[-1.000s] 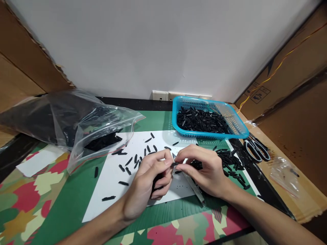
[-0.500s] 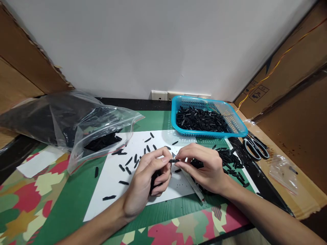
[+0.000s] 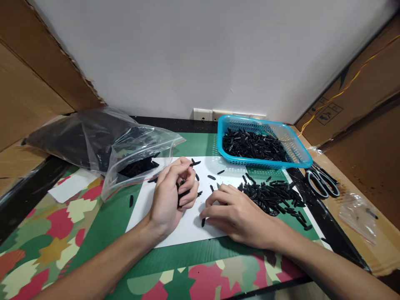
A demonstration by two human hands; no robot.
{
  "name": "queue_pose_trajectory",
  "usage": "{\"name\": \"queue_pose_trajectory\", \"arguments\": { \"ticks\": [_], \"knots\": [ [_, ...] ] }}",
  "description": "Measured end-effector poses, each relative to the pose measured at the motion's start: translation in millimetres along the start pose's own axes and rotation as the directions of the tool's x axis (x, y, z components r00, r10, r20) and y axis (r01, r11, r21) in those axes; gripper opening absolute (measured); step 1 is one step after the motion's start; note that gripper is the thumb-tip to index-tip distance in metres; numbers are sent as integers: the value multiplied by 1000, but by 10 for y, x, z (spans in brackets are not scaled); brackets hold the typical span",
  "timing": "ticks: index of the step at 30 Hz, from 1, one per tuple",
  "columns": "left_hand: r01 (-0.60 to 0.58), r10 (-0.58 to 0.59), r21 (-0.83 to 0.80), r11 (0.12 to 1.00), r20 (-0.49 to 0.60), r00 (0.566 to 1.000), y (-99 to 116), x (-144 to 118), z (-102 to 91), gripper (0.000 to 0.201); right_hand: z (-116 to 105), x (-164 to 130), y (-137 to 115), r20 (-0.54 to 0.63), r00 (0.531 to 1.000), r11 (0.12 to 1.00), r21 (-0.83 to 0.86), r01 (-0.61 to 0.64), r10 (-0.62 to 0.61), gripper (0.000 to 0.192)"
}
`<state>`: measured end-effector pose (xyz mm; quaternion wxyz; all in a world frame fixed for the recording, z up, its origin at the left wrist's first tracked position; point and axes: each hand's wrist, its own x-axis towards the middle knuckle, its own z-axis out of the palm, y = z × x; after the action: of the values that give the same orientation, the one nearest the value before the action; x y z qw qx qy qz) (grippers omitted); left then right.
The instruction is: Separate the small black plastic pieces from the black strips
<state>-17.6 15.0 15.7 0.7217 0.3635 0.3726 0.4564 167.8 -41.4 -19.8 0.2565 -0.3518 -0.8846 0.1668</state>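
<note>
My left hand [image 3: 175,189], fingers curled, holds several small black ridged strips [image 3: 182,193] in its palm. From its thumb and forefinger tips sticks out a single black strip [image 3: 195,163]. Lower, close over a sheet of white paper [image 3: 181,234], my right hand [image 3: 229,210] has its fingertips together on another black strip [image 3: 203,222]. Whether that strip touches the paper I cannot tell. Loose strips lie scattered on the paper, partly hidden behind my left hand. To the right of my right hand spreads a pile of black strips [image 3: 271,196].
A blue basket [image 3: 265,163] of black strips stands at the back right. Scissors [image 3: 321,183] and a small plastic bag [image 3: 358,216] lie on the right. A large zip bag [image 3: 90,137] with black contents lies at left. Cardboard [image 3: 365,125] flanks the table, with a wall behind.
My hands have drawn apart: the right moved down toward the paper with a strip, the left lifted slightly with another at its fingertips. A slim pale stick beside my right hand is now mostly hidden.
</note>
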Motion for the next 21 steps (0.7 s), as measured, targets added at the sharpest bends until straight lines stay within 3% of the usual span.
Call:
{"name": "queue_pose_trajectory", "arguments": {
  "ticks": [7, 11, 15, 18, 21],
  "knots": [
    [1, -3, 61, 998, 34, 999, -76, -60, 16, 25, 29, 23, 1, -10, 1000, 1000, 0, -23, 23, 13],
    [20, -24, 101, 995, 39, 999, -88, -73, 20, 27, -48, 15, 39, -49, 997, 986, 156, -53, 61, 14],
    [32, -42, 147, 989, 65, 997, -120, -73, 5, 29, -136, -8, 55, -232, 961, 944, 321, -70, 150, 12],
    [52, -68, 188, 981, 81, 994, -145, -80, 6, 31, -171, -21, 48, -393, 913, 961, 277, 2, 111, 11],
    [68, -94, 218, 974, 113, 989, -163, -98, 24, 33, -186, -26, 32, -453, 888, 975, 221, 30, 75, 11]
  ]
}}
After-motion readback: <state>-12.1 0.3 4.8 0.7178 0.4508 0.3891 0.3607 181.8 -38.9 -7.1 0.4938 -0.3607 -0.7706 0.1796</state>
